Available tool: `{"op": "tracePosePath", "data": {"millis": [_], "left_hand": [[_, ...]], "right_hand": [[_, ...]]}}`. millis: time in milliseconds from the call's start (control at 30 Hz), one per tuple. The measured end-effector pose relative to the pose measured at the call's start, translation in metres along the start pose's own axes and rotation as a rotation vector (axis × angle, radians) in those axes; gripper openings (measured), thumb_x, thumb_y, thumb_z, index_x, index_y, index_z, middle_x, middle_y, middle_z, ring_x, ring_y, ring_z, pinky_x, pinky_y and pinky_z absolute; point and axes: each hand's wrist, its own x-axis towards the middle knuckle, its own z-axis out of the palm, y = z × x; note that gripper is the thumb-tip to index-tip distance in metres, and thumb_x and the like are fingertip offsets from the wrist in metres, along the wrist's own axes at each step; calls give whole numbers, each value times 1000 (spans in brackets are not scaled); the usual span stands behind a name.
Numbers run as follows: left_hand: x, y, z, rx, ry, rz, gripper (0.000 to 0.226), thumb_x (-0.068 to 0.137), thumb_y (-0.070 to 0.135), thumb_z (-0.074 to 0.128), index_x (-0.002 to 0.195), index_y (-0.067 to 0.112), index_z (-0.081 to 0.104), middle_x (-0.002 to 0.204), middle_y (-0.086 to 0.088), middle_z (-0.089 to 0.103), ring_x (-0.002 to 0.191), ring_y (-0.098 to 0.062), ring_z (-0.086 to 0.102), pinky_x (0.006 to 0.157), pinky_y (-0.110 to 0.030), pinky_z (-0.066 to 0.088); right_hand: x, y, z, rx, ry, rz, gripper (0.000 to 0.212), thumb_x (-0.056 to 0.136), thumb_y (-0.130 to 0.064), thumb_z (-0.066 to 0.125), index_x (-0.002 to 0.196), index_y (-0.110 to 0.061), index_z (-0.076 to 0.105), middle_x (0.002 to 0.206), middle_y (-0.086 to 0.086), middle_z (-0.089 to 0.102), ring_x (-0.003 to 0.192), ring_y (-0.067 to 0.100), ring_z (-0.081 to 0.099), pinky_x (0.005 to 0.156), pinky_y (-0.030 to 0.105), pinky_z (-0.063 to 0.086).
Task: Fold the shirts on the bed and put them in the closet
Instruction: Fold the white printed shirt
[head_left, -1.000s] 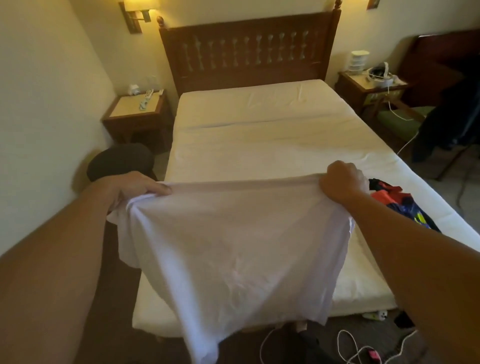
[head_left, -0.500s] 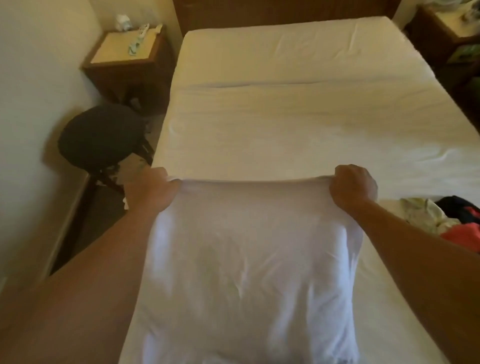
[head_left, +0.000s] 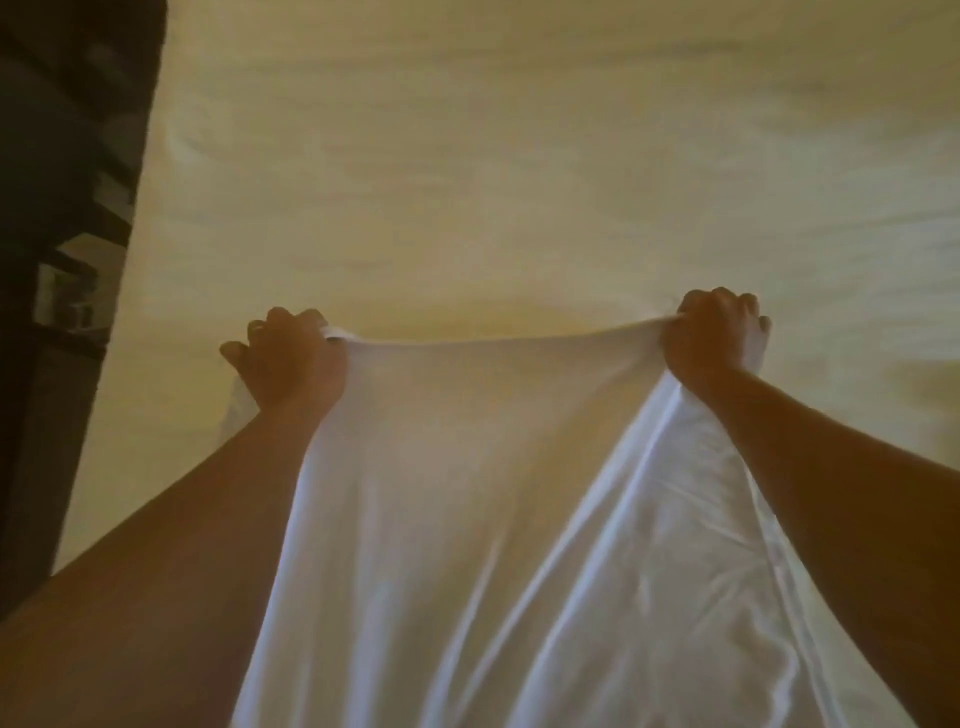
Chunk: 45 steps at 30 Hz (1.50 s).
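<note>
A white shirt (head_left: 493, 519) is stretched between both hands over the bed (head_left: 467, 156), its far edge pulled taut and the rest trailing toward me in long creases. My left hand (head_left: 291, 358) grips the shirt's far left corner with curled fingers. My right hand (head_left: 714, 335) grips the far right corner, the cloth bunched in its fist. Whether the shirt's far edge touches the sheet I cannot tell. The frame is blurred.
The bed's cream sheet fills most of the view. Along the left edge lies the dark floor (head_left: 31, 415) beside the bed, with dark furniture parts (head_left: 67, 156) at the upper left.
Both hands have carried the white shirt farther out over the bed and stretched it wider. The view has dropped closer to the sheet; the nightstand, the stool and the coloured clothes have left the frame.
</note>
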Motion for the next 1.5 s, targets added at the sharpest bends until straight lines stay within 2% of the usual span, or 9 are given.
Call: {"op": "tracePosePath", "data": {"millis": [333,467,567,667,833,933,1033,1233,1500], "left_hand": [[45,25,16,-39,67,-129,17,93,20,58,105,16,69,113,-18,54,116,-39,48,106,-53,27],[34,40,23,-111,114,149,29,83,23,60,111,20,66,124,-12,54,124,-34,42,105,-53,23],[24,48,36,-108,84,413,29,79,38,51,99,24,65,105,-7,59,107,-32,48,95,-49,27],[30,48,44,-101,92,457,25,84,35,44,93,22,63,96,-6,60,100,-33,50,91,-49,28],[34,64,42,-233,165,316,10,91,17,57,98,21,64,106,-12,60,110,-37,48,98,-54,27],[16,77,41,-243,201,277,31,89,14,58,118,22,60,123,-13,52,120,-36,42,103,-59,26],[-21,86,45,-216,196,279,43,87,25,57,129,19,52,131,-17,48,119,-38,43,99,-58,30],[-168,93,64,-155,126,505,26,90,37,48,97,17,63,93,-10,52,82,-34,54,72,-47,39],[-399,85,63,-185,-211,784,27,73,35,67,96,21,64,86,-4,55,76,-32,59,65,-43,48]], "right_hand": [[46,1,27,126,42,27,25,82,-7,47,96,-10,68,102,14,64,102,37,51,81,39,33],[51,5,24,169,10,82,19,83,-18,48,96,-15,62,101,9,56,102,34,51,86,42,35],[52,19,23,217,-48,84,7,82,-16,49,83,-18,56,78,0,50,85,30,48,78,37,30],[58,31,23,345,-90,156,9,81,-17,54,79,-10,59,69,4,54,78,34,54,69,33,35],[66,34,21,494,60,207,21,86,-20,58,104,-13,66,104,12,68,99,33,58,73,35,42],[57,38,20,519,117,267,36,94,-20,53,130,-16,57,128,12,61,116,33,56,86,33,41],[33,57,15,536,128,366,37,96,-27,55,131,-15,56,127,15,63,115,35,59,90,36,44],[-73,107,1,436,-265,395,29,93,-29,54,116,-12,62,118,21,66,108,40,61,84,39,45],[-243,190,-18,367,-610,472,24,85,-29,59,105,-18,60,97,7,68,87,30,61,71,32,46]]}}
